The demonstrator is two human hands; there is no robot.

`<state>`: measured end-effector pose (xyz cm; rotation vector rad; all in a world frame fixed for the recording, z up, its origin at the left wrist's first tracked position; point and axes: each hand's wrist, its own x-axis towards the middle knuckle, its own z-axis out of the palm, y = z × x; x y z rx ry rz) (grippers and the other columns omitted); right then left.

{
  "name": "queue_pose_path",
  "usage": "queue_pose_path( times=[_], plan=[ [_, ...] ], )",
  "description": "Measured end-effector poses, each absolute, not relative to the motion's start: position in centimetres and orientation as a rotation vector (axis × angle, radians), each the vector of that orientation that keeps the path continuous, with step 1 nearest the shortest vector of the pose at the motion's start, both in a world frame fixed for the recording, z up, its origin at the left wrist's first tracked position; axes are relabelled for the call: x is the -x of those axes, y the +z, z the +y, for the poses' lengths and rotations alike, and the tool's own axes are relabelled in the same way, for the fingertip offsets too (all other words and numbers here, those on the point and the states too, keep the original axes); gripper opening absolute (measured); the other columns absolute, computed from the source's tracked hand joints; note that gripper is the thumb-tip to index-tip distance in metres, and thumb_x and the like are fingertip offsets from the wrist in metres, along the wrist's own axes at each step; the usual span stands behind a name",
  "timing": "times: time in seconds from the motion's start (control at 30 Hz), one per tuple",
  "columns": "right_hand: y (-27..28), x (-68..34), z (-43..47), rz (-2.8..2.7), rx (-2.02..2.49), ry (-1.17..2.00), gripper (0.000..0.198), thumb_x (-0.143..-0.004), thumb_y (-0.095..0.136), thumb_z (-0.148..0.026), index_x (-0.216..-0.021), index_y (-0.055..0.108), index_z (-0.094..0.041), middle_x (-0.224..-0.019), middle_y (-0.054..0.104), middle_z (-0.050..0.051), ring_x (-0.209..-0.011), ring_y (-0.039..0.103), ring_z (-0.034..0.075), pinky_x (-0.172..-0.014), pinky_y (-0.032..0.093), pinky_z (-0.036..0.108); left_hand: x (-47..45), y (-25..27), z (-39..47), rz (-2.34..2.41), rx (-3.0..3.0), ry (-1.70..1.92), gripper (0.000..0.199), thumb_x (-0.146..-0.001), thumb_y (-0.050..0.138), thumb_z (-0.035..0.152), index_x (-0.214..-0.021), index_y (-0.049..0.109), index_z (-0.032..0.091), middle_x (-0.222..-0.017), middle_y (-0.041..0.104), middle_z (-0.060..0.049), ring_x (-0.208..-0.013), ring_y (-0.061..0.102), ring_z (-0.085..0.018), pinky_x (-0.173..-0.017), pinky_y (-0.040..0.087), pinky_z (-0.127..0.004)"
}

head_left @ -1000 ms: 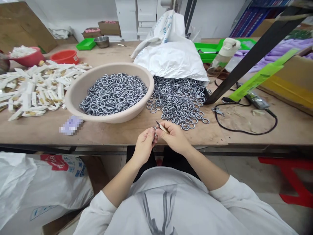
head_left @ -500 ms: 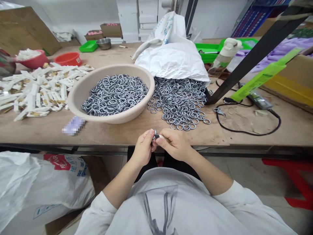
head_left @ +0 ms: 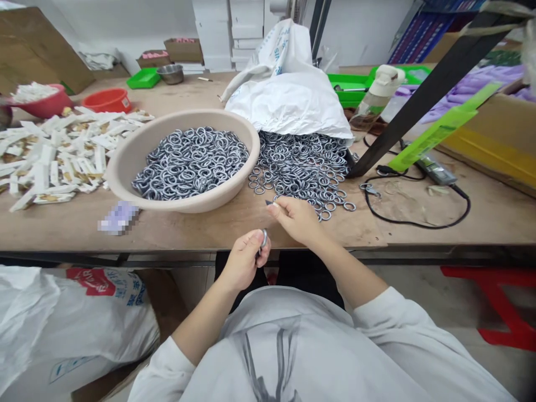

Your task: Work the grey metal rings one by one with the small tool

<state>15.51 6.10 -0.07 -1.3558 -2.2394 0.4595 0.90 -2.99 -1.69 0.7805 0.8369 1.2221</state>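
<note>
And the left hand [head_left: 245,259] pinches 1 grey ring [head_left: 264,238] between thumb and fingers near the table [head_left: 347,235] edge, while the right hand [head_left: 296,216], fingers curled, grips a dark-tipped tool [head_left: 269,203] beside the loose ring pile [head_left: 305,167]!

Held ring [head_left: 264,237]: silver-grey
Tool tip [head_left: 268,202]: dark grey
Basin [head_left: 120,164]: plain pinkish beige
Basin rings [head_left: 195,162]: blue-grey with paler highlights
Loose rings [head_left: 299,162]: the same blue-grey
Tabletop sack [head_left: 288,103]: white, blue lettering
Tabletop [head_left: 192,229]: light brown
Strip [head_left: 444,131]: lime green
Slanted post [head_left: 419,100]: black
Shirt [head_left: 322,346]: white, grey streaked print
Stool [head_left: 494,301]: red
</note>
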Motion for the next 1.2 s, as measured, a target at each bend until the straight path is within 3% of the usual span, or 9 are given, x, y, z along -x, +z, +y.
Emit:
queue_pose_path(
  times=[0.13,0.3,0.53,0.7,0.77,0.83,0.93,1.03,1.2],
  plan=[
    [0.1,-15.7,8.2,-2.364,1.712,0.057,0.027,-0.095,0.056,-0.041,-0.108,0.066,-0.020,-0.108,0.067,0.010,-0.083,0.064,0.023,-0.061,0.032,0.029,-0.4,-1.7,-2.4,0.958,-0.693,1.279,0.040,-0.075,0.075,0.051,-0.077,0.064,0.012,-0.066,0.058,-0.001,-0.045,0.040,-0.003,-0.042,0.024,-0.018],
    [0.5,-16.1,9.5,-2.370,1.798,-0.004,0.027,-0.097,0.052,-0.041,-0.107,0.068,-0.022,-0.108,0.066,0.011,-0.087,0.065,0.024,-0.063,0.036,0.031,0.6,-1.3,-1.4,0.978,-0.574,1.291,0.035,-0.069,0.076,0.032,-0.097,0.068,0.014,-0.075,0.065,-0.002,-0.051,0.051,-0.006,-0.039,0.027,-0.016],
    [0.3,-17.0,9.5,-2.390,1.763,0.052,0.024,-0.092,0.061,-0.044,-0.100,0.071,-0.024,-0.105,0.067,0.007,-0.084,0.064,0.023,-0.059,0.032,0.031,1.0,-0.3,-0.5,0.925,-0.442,1.288,0.022,-0.066,0.064,0.032,-0.079,0.059,0.016,-0.078,0.062,-0.003,-0.059,0.058,-0.011,-0.037,0.033,-0.017],
    [0.4,-17.2,9.6,-2.463,1.704,0.132,0.020,-0.092,0.061,-0.040,-0.095,0.074,-0.024,-0.099,0.068,0.007,-0.086,0.062,0.023,-0.061,0.031,0.030,0.8,-0.8,0.3,1.107,-0.715,1.353,0.042,-0.071,0.074,0.049,-0.062,0.047,0.017,-0.063,0.050,0.003,-0.046,0.038,-0.005,-0.038,0.018,-0.018],
    [0.5,-17.5,9.8,-2.436,1.672,0.159,0.020,-0.094,0.058,-0.034,-0.094,0.075,-0.024,-0.097,0.068,0.007,-0.085,0.062,0.022,-0.061,0.030,0.030,1.0,-1.4,0.6,1.262,-0.991,1.370,0.044,-0.078,0.070,0.051,-0.058,0.048,0.018,-0.056,0.044,0.004,-0.047,0.033,-0.007,-0.044,0.022,-0.021],
    [0.5,-17.8,9.9,-2.351,1.615,0.206,0.021,-0.094,0.056,-0.033,-0.089,0.074,-0.023,-0.095,0.067,0.007,-0.084,0.060,0.022,-0.061,0.029,0.030,1.1,-1.7,0.8,1.445,-1.341,1.308,0.036,-0.083,0.067,0.047,-0.063,0.059,0.018,-0.059,0.050,0.001,-0.055,0.042,-0.011,-0.053,0.030,-0.023],
    [0.0,-18.1,9.9,-2.157,1.516,0.414,0.025,-0.093,0.056,-0.035,-0.078,0.069,-0.019,-0.084,0.064,0.005,-0.075,0.056,0.018,-0.061,0.031,0.028,1.1,-1.9,1.2,1.732,-1.751,1.000,0.014,-0.084,0.068,0.037,-0.086,0.073,0.024,-0.082,0.065,-0.005,-0.076,0.058,-0.020,-0.062,0.035,-0.026],
    [-0.3,-18.2,9.2,-1.875,1.363,0.944,0.029,-0.091,0.054,-0.042,-0.079,0.064,-0.017,-0.067,0.056,0.000,-0.059,0.049,0.013,-0.054,0.031,0.025,1.1,-1.5,1.7,1.860,-1.864,0.793,0.021,-0.083,0.069,0.035,-0.102,0.075,0.029,-0.093,0.068,-0.008,-0.085,0.063,-0.025,-0.066,0.038,-0.028],
    [0.5,-17.9,6.9,-1.730,1.004,1.427,0.037,-0.081,0.063,-0.052,-0.077,0.066,-0.016,-0.066,0.058,-0.001,-0.054,0.043,0.009,-0.050,0.032,0.023,1.1,-0.7,1.6,1.453,-1.740,1.149,0.029,-0.093,0.055,0.042,-0.099,0.073,0.021,-0.091,0.072,-0.006,-0.085,0.063,-0.021,-0.078,0.044,-0.028]
  ],
)
